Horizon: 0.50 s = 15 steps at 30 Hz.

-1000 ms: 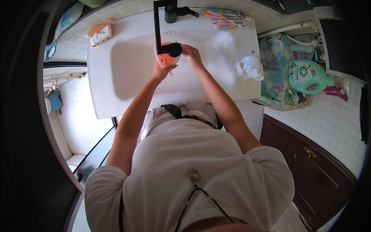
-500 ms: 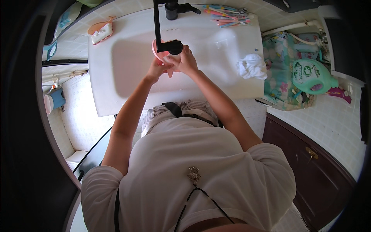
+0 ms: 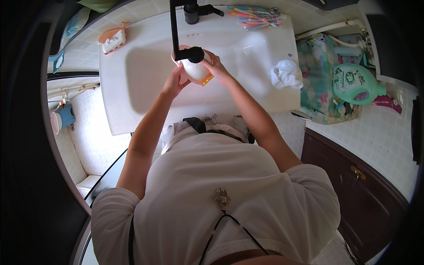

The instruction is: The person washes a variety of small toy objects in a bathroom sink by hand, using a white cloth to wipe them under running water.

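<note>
Holding a container under the tap with both hands

Two bare hands clasp a pink-and-white container (image 3: 194, 70) over the sink (image 3: 110, 97), with the round end of the black tap (image 3: 175, 35) above it in the view and covering part of its top. The left hand (image 3: 176, 82) has the container's left side, thumb and fingers spread about as wide as its wall. The right hand (image 3: 216, 70) grips the upper right side, its fingers partly curled around; the far fingertips are hard to make out. A white rounded face and an orange patch with yellow marks show between the hands, tilted toward the person.

On the sink's far left corner sits an orange-and-white whale-shaped soap dish (image 3: 114, 40). At the far right corner, beyond the tap's lever, lies a loose heap of toothbrushes (image 3: 256, 18), mostly pink and blue. A crumpled white cloth (image 3: 286, 74) rests near the right edge of the sink.

Past that edge, a green jug (image 3: 353, 84) with a handle lies on its side, next to a patterned plastic sheet (image 3: 316, 88); a purple packet (image 3: 389, 104) is just beside the jug. Lower right stands a dark brown door (image 3: 349, 190) with a brass-coloured latch (image 3: 358, 172).
</note>
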### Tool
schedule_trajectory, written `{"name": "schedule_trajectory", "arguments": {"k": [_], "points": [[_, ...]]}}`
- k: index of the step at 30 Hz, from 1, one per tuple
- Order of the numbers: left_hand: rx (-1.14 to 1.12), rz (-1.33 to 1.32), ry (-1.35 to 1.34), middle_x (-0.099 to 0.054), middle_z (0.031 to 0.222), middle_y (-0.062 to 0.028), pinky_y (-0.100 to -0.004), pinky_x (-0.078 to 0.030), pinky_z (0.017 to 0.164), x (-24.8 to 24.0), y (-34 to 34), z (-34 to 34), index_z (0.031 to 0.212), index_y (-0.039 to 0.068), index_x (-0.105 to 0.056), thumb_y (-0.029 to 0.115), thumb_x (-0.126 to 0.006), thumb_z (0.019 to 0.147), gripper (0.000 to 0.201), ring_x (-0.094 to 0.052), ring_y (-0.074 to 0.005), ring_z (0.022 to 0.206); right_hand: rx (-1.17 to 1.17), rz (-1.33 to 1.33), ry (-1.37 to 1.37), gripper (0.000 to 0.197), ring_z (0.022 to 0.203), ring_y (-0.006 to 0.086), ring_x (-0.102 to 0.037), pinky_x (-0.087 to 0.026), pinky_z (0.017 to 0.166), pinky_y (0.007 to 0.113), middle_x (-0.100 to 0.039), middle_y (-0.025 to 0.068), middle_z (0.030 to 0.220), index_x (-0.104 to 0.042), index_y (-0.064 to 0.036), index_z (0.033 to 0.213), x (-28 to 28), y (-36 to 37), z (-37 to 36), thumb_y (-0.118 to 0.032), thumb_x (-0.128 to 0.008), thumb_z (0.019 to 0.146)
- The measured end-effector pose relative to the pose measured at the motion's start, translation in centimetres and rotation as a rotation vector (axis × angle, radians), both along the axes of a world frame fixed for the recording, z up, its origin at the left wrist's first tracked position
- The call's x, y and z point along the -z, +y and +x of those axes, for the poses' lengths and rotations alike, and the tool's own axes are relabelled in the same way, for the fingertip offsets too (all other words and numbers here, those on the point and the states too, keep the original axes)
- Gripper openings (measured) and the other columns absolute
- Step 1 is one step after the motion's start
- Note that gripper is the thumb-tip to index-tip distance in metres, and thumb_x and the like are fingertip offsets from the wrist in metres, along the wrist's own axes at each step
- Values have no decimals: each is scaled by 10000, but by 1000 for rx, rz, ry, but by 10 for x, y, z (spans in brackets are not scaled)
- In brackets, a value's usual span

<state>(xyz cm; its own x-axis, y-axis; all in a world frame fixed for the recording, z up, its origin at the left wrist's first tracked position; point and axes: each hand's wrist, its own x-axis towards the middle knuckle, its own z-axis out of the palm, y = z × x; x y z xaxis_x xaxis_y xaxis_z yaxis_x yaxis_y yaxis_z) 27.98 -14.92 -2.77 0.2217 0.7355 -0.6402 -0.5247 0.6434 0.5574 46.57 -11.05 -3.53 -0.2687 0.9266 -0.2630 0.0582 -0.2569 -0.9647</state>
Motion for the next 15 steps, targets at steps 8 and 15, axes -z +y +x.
{"name": "schedule_trajectory", "arguments": {"k": [8, 15], "points": [[112, -50, 9, -506, 1170, -84, -350, -464, 900, -2, 17, 8, 1264, 113, -398, 491, -472, 877, 546, -542, -201, 1042, 457, 85, -35, 359, 967, 220, -527, -461, 799, 332, -481, 124, 1126, -515, -70, 1145, 9, 4, 5, -240, -601, 841], [133, -64, 116, -617, 897, -47, -210, -504, 650, 43, 18, -5, 1110, 76, -512, 598, -367, 865, 594, -605, -110, 797, 136, -712, 922, 571, 1049, 291, -539, -445, 916, 439, -518, 141, 1155, -429, -53, 1203, -20, -8, 8, -446, -590, 821]]}}
